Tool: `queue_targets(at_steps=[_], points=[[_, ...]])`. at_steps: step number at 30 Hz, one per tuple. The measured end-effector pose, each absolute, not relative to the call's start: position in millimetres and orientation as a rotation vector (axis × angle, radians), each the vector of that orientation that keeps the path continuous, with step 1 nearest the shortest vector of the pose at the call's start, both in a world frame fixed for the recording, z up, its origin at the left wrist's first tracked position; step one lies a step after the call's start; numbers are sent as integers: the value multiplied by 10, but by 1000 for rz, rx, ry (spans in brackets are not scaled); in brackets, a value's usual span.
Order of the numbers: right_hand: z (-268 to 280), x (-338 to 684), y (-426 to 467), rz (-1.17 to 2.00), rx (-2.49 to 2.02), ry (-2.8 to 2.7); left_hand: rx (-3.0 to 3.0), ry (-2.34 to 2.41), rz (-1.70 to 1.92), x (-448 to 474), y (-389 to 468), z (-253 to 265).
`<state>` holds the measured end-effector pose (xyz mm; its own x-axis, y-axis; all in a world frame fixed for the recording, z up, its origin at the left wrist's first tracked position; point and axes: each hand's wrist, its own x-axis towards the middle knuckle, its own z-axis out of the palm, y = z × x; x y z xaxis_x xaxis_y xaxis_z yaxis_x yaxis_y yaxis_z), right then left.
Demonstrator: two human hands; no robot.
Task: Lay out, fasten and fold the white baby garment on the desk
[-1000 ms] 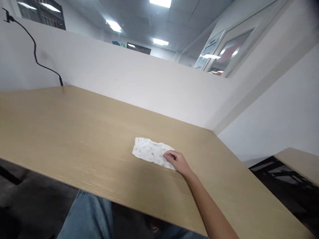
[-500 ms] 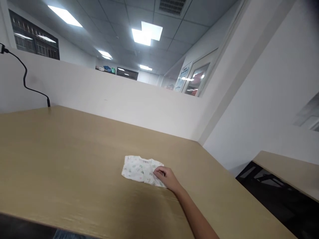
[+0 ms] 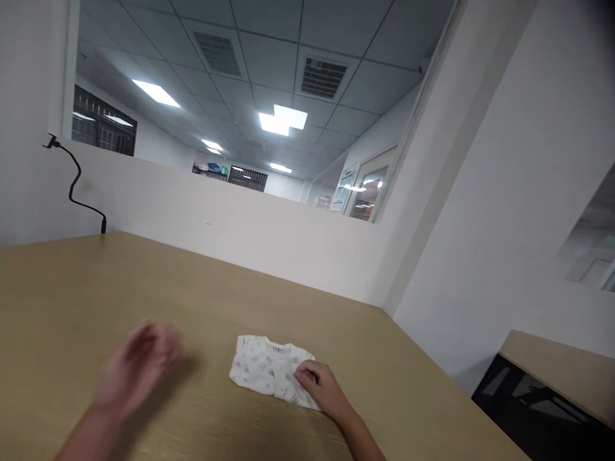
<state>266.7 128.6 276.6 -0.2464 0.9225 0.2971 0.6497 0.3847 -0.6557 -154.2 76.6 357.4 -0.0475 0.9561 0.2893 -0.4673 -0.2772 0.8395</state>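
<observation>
A small white baby shirt with a scattered print lies folded flat on the wooden table, its neckline and label facing the far side. On its right part rests my right hand, fingers curled and thumb drawn in, the fingertips closed on the cloth. My left hand is raised over the table to the left of the shirt, apart from it. Motion smears its fingers, and no object shows in it.
The tan table ends at a low white partition with a window above it. At the back left stands a black gooseneck holder. A second table is off to the right.
My left hand has come into view from the lower left. The whole scene has shifted downward as the camera tilts up. My right hand stays on the shirt.
</observation>
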Motion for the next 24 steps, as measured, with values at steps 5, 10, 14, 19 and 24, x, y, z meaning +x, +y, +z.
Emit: queue_targets(at_steps=[5, 10, 14, 19, 24], points=[[2759, 2674, 1259, 490, -1364, -1991, 1718, 955, 1367, -397, 1701, 3410], [2729, 2698, 1266, 424, -1387, -2019, 2376, 1127, 1281, -56, 1838, 2958], [2782, 2626, 1291, 215, -1352, -2091, 2652, 1038, 1126, -44, 1622, 2871], [2806, 2465, 1279, 139, -1305, -2154, 2776, 1020, 788, 36, 1537, 2734], [2679, 2451, 1219, 240, -1498, -2292, 2751, 1001, 523, -91, 1614, 2659]])
